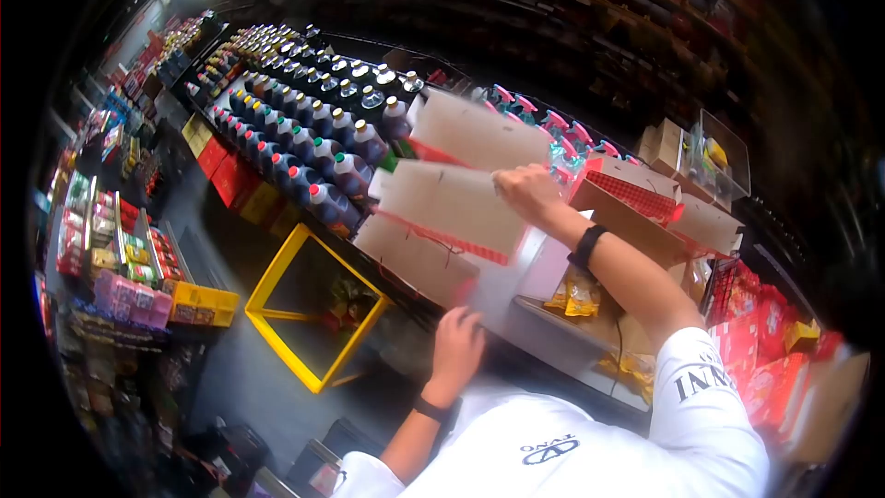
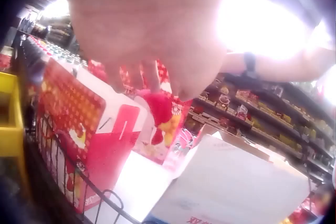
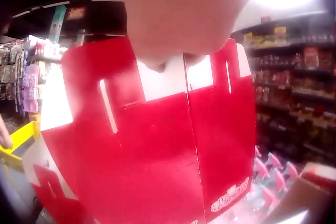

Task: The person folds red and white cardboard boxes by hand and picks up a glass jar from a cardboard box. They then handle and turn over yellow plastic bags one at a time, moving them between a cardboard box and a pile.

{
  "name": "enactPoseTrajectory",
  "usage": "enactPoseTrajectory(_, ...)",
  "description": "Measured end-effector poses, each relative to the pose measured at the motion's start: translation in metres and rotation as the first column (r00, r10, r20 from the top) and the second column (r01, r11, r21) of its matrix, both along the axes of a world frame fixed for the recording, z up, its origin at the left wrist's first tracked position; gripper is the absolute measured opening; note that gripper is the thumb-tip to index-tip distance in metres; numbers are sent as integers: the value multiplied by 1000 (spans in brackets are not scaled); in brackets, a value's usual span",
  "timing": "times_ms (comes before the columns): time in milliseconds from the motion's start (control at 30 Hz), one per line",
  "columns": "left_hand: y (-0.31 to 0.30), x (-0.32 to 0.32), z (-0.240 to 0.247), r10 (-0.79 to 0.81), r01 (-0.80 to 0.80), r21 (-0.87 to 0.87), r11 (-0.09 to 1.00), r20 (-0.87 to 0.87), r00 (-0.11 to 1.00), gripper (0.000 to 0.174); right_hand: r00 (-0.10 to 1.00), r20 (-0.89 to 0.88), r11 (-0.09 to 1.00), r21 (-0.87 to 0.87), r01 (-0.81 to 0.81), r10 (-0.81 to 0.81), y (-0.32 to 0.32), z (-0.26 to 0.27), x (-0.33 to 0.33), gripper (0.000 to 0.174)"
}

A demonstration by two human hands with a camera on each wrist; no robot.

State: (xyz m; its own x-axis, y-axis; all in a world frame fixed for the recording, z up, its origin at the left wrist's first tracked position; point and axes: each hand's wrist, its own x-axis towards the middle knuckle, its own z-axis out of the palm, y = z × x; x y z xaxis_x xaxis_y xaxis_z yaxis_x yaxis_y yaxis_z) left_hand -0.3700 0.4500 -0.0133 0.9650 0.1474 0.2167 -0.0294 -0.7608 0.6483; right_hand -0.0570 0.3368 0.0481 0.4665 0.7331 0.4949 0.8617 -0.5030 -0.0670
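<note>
My right hand (image 1: pixel 532 194) pinches the upper edge of an open red carton (image 3: pixel 152 150). In the head view its pale inner flap (image 1: pixel 452 207) shows, with a red trim. The right wrist view has the glossy red side facing it, slots near the top, and the fingertips partly hidden behind the edge. My left hand (image 1: pixel 458 350) is lower, beside the near end of the cartons, its fingers loosely extended. In the left wrist view this hand (image 2: pixel 147 29) overlaps the top of a red and orange printed carton (image 2: pixel 73 134).
Rows of dark bottles (image 1: pixel 318 138) with coloured caps stand beyond the cartons. Spray bottles (image 1: pixel 562 134) with pink triggers are behind. To the right lie an open box with yellow packets (image 1: pixel 581 295) and red packages (image 1: pixel 765 323). A yellow frame (image 1: pixel 318 309) stands on the floor.
</note>
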Motion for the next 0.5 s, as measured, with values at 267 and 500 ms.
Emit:
enactPoseTrajectory(267, 62, 8, -73, 523, -525, -255, 812, -82, 849, 72, 972, -231, 991, 132, -8, 39, 20, -118, -3, 12)
enactPoseTrajectory(500, 89, 22, -106, 533, -616, -278, 737, -321, 783, 79, 808, -569, 982, -177, 61, -152, 23, -150, -6, 30)
